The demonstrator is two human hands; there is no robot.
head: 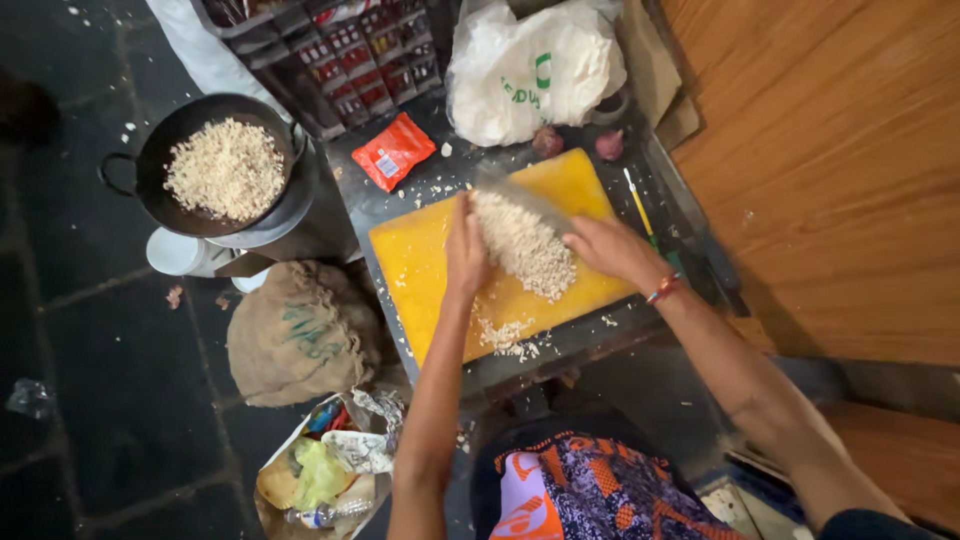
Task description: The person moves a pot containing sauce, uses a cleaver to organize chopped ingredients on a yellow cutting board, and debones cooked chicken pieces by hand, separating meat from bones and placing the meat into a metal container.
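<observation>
My open left hand [466, 248] walls the chopped pile [524, 245] at nine o'clock; my right [610, 248] grips the knife [525, 197], scooping from three

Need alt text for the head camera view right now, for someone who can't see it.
Two bare hands, left hand and right hand, gather a heap of chopped white bits on a yellow cutting board. A black pan of similar bits sits to the left.
</observation>
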